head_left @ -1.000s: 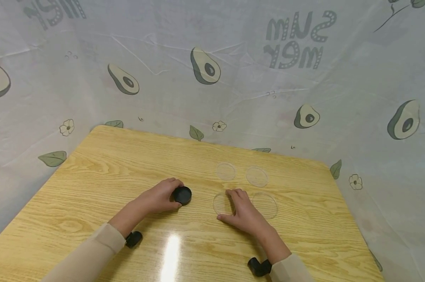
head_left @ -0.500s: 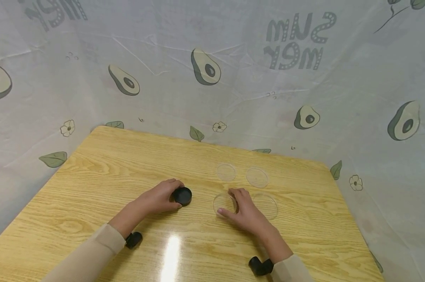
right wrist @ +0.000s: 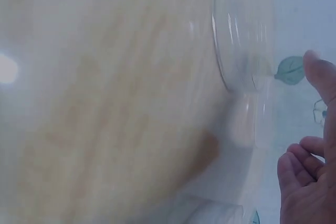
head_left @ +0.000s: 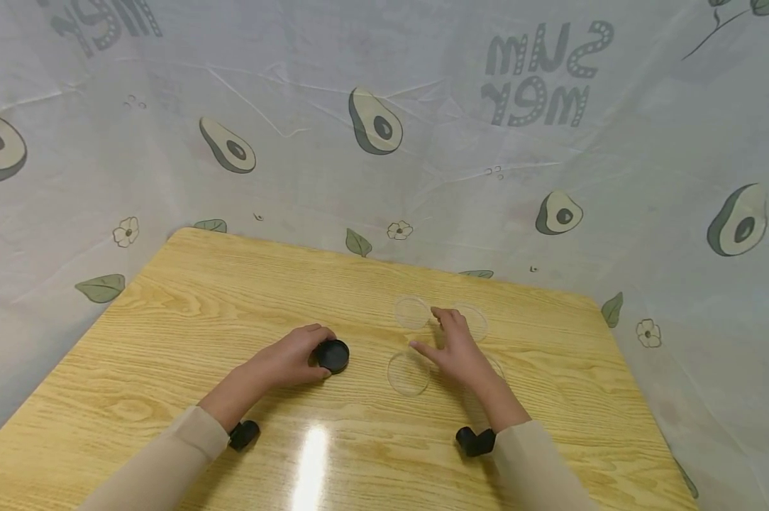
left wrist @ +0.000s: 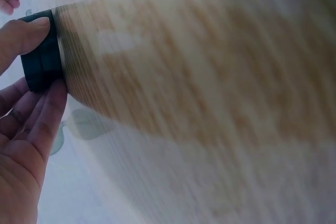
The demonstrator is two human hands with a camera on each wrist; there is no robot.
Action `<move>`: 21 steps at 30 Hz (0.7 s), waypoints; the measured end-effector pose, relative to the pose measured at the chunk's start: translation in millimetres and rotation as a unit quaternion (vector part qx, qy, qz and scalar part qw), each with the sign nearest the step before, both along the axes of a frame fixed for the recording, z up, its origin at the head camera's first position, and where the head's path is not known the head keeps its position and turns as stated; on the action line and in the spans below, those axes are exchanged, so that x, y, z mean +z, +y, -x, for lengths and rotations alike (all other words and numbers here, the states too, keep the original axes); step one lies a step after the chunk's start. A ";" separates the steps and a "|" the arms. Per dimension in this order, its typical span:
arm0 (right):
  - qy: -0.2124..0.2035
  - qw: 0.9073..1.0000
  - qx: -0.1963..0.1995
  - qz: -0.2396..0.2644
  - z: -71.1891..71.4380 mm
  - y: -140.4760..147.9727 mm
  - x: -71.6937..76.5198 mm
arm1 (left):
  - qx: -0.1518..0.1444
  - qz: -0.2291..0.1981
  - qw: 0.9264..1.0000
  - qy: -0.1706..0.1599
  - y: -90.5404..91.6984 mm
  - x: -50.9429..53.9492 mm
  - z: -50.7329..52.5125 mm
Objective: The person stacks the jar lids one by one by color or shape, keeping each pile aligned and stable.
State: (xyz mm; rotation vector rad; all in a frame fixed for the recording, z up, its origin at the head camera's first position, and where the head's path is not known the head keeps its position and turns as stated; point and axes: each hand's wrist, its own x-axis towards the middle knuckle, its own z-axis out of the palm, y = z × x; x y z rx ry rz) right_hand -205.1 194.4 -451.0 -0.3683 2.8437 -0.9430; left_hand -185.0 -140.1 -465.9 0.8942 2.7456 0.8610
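Thumb and fingers of my left hand [head_left: 295, 356] grip a short black round cap [head_left: 333, 356] from its left side. Its rimmed, sunken top faces up, and in the left wrist view the cap [left wrist: 43, 53] shows a stepped side against the table. My right hand [head_left: 457, 348] is over the clear round dishes, thumb and fingers apart with nothing between them. In front of its thumb lies a near-left dish [head_left: 408, 372]. Beyond the fingertips are a far-left dish [head_left: 413, 312] and a far-right dish [head_left: 475, 321]. My wrist partly hides a near-right dish [head_left: 498, 366].
The wooden table [head_left: 231, 284] ends at a pale hanging cloth [head_left: 295, 177] printed with avocados and leaves. Black wrist devices sit by the left sleeve [head_left: 244, 434] and the right sleeve [head_left: 475, 441]. Glare [head_left: 309, 461] brightens the table's front.
My right hand has left the near-left dish and moved farther back, towards the far dishes; that dish stays where it was. My left hand keeps its grip on the cap.
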 end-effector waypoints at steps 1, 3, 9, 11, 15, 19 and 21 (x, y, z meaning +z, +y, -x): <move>0.002 1.000 0.000 -0.007 4.0 0.3 0.6 | 0.000 0.000 1.000 -0.001 -0.3 0.0 -0.1; 0.001 1.000 -0.002 -0.014 11.4 0.8 1.3 | 0.001 0.000 1.000 -0.002 -0.5 -0.3 -0.1; -0.009 1.000 -0.006 -0.028 28.3 1.4 -1.0 | -0.001 -0.001 1.000 -0.002 -0.5 -1.7 0.2; -0.015 0.999 -0.006 -0.030 32.4 1.2 -2.1 | -0.002 -0.004 1.000 -0.001 -0.6 -2.1 0.6; -0.025 0.999 -0.008 -0.033 38.9 0.2 -4.1 | 0.001 -0.006 1.000 -0.005 -1.0 -1.9 0.8; -0.033 0.999 -0.008 -0.031 43.6 -1.0 -6.2 | 0.001 -0.005 1.000 -0.009 -1.3 -1.4 0.9; -0.036 0.999 -0.007 -0.031 45.9 -1.7 -7.3 | 0.000 -0.004 1.000 -0.008 -1.2 -1.3 1.0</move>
